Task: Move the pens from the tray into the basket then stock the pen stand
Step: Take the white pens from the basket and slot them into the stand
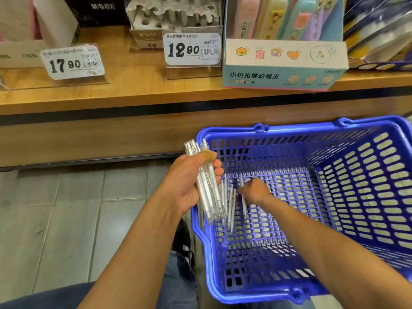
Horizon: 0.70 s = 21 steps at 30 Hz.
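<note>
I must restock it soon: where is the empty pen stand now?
In the head view, the pen stand sits on the wooden shelf, upper centre, behind the 12.90 price tag, left of the eraser box.

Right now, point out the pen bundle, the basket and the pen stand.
pen bundle [206, 181]: head view, mid-barrels, in left hand.
basket [296, 130]: head view, far rim.
pen stand [174, 17]: head view, slotted top.

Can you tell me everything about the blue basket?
The blue plastic shopping basket is a deep rectangular tub with a thick smooth rim and walls and floor pierced by rows of slots. Folded handles lie along its rim. It sits low in front of the wooden shelf, tilted toward the camera. A few clear white pens lie at its left end. The right hand reaches inside among them, while the left hand holds a bundle of pens over its left rim.
</note>
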Available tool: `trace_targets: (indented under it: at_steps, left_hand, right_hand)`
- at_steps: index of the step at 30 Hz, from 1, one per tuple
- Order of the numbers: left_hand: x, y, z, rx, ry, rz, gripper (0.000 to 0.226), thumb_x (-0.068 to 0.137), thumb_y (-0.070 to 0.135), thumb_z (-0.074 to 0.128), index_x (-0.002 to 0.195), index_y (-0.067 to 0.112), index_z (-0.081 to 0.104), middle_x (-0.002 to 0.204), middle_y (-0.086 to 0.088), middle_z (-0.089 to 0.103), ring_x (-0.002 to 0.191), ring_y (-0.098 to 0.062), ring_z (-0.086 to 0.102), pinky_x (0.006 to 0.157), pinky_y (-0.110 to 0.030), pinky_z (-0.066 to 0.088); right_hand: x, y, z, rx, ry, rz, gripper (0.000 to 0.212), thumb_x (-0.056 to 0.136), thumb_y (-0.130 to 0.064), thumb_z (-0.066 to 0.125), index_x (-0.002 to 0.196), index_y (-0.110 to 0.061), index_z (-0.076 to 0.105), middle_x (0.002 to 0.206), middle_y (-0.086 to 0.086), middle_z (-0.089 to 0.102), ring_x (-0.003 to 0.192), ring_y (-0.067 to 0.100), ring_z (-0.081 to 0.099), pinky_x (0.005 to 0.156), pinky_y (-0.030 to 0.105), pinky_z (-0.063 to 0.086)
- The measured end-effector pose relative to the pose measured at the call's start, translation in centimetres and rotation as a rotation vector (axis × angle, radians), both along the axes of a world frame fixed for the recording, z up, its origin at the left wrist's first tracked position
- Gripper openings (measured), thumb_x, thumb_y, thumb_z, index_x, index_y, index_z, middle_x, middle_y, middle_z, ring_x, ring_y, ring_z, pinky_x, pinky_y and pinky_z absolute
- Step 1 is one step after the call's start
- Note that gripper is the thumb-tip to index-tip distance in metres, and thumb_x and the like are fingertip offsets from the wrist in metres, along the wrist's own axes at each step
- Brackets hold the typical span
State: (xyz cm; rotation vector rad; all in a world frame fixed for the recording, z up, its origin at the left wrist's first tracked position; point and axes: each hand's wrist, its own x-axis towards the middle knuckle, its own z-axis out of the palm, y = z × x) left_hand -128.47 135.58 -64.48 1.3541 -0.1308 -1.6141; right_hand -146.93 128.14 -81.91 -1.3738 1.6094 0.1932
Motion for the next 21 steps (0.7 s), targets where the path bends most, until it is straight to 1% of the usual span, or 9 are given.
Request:
trace_targets:
  at_steps: [2,5,8,11,12,14,17,19,21]
  left_hand:
    - [-0.1,0.0,0.2,0.011,-0.012,0.006,0.007,0.091,0.007,0.063,0.086,0.006,0.068,0.066,-0.005,0.067,0.055,-0.014,0.064,0.053,-0.025,0.056]
    - [-0.3,0.0,0.5,0.025,-0.007,0.012,0.006,0.089,0.012,0.068,0.085,0.008,0.068,0.065,-0.005,0.066,0.053,-0.013,0.062,0.050,-0.026,0.054]
    - [-0.7,0.0,0.8,0.014,-0.054,-0.008,0.020,0.082,0.023,0.076,0.088,0.007,0.068,0.069,-0.007,0.067,0.055,-0.015,0.063,0.053,-0.027,0.054]
    - [-1.2,0.1,1.5,-0.040,-0.028,-0.021,0.041,0.071,0.028,0.081,0.099,0.003,0.065,0.095,-0.022,0.070,0.085,-0.039,0.071,0.076,-0.051,0.060]
    - [-1.3,0.2,1.8,-0.055,-0.014,-0.016,0.043,0.068,0.027,0.082,0.100,0.004,0.064,0.101,-0.027,0.068,0.096,-0.048,0.068,0.084,-0.061,0.055]
    - [-1.3,0.3,1.9,-0.061,-0.009,0.005,0.044,0.068,0.022,0.083,0.103,0.005,0.062,0.108,-0.035,0.064,0.103,-0.054,0.063,0.090,-0.067,0.047]
    - [-1.0,0.5,1.6,-0.081,-0.023,-0.012,0.026,0.081,0.009,0.075,0.102,-0.002,0.064,0.104,-0.040,0.064,0.086,-0.048,0.067,0.073,-0.051,0.056]
    - [-0.6,0.6,1.0,-0.082,-0.051,-0.010,0.007,0.085,0.005,0.070,0.088,-0.001,0.066,0.079,-0.027,0.066,0.061,-0.030,0.066,0.054,-0.034,0.055]
    - [-0.4,0.6,0.7,-0.059,-0.062,0.044,0.005,0.085,0.004,0.070,0.081,0.004,0.067,0.063,-0.010,0.063,0.051,-0.017,0.062,0.048,-0.026,0.052]
  right_hand:
    - [-0.2,0.2,2.9,0.032,-0.167,-0.004,0.037,0.095,-0.015,0.058,0.060,-0.012,0.047,0.056,0.006,0.046,0.052,0.021,0.044,0.062,0.032,0.046]
    - [0.0,1.3,8.4,-0.041,-0.376,-0.078,0.007,0.092,-0.008,0.057,0.086,-0.010,0.060,0.073,0.005,0.061,0.063,0.016,0.057,0.061,0.026,0.049]
    - [0.9,3.2,13.6,-0.133,-0.662,-0.185,0.011,0.091,-0.005,0.061,0.100,-0.011,0.062,0.076,0.001,0.066,0.063,0.008,0.060,0.059,0.020,0.049]
    - [2.6,5.0,17.2,-0.166,-0.863,-0.199,0.016,0.088,-0.007,0.067,0.103,-0.010,0.064,0.072,-0.002,0.069,0.062,0.007,0.062,0.058,0.020,0.049]
    - [3.2,5.4,17.7,-0.172,-0.879,-0.192,0.018,0.086,-0.009,0.070,0.103,-0.011,0.063,0.070,-0.003,0.068,0.061,0.007,0.062,0.059,0.020,0.049]
    - [4.1,5.7,18.1,-0.194,-0.872,-0.210,0.019,0.084,-0.012,0.073,0.100,-0.011,0.063,0.067,-0.002,0.065,0.058,0.009,0.061,0.059,0.020,0.049]
    - [4.3,5.2,17.8,-0.183,-0.896,-0.198,0.018,0.080,-0.018,0.078,0.092,-0.011,0.065,0.068,0.001,0.067,0.057,0.012,0.062,0.056,0.020,0.049]
    - [3.8,4.2,16.7,-0.101,-0.966,-0.172,0.022,0.078,-0.025,0.077,0.091,-0.011,0.067,0.071,0.003,0.069,0.058,0.014,0.063,0.055,0.022,0.049]
    - [3.3,2.9,14.4,-0.048,-0.939,-0.235,0.019,0.083,-0.026,0.072,0.090,-0.009,0.067,0.074,0.006,0.068,0.059,0.016,0.061,0.055,0.025,0.049]
